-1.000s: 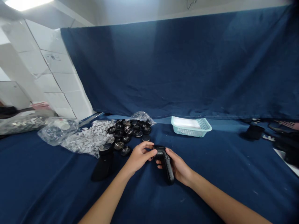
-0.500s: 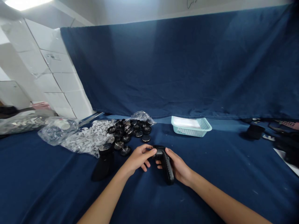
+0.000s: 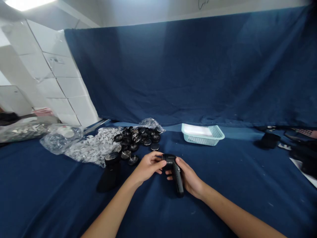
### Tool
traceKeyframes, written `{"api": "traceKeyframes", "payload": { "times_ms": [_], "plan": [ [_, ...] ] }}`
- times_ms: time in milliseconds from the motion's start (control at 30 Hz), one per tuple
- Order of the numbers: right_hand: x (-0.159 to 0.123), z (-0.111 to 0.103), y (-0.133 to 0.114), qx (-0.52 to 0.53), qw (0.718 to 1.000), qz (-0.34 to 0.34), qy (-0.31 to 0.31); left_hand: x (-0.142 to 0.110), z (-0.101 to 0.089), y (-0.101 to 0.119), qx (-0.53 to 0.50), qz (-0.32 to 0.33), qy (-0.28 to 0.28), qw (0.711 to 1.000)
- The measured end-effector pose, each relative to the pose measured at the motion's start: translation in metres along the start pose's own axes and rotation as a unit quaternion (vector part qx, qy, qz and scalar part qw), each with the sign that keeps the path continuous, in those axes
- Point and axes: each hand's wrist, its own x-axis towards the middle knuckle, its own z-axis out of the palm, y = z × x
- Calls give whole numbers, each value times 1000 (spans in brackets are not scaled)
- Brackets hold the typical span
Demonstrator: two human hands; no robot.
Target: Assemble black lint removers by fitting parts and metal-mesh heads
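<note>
Compared with half a second earlier, we note that the lower fingers of the left hand [image 3: 148, 167], then splayed away, are now drawn in toward the black handheld device [image 3: 176, 172]. The device has rolled slightly: its handle shows narrower, more edge-on. The right hand [image 3: 191, 178] keeps nearly the same place.

Taking the teal basket [image 3: 201, 140] as landmark, we find the device nearer to us than the basket and left of it, above the blue surface [image 3: 235, 188]. Its head points left, away from the basket's side; the handle's long axis runs toward us, leaning slightly right. We record left fingers pinching the head's left end, right fingers holding the handle's upper part.
</note>
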Motion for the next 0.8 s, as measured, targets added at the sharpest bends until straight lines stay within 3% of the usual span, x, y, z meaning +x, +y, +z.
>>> {"api": "traceKeyframes", "payload": {
  "times_ms": [267, 800],
  "plan": [
    [0, -1, 2, 0, 1000, 0, -9, 1, -4, -5, -20, 46, -22, 998],
    [-3, 3, 1, -1, 1000, -2, 7, -6, 0, 4, 54, 144, 16, 988]
  ]
}}
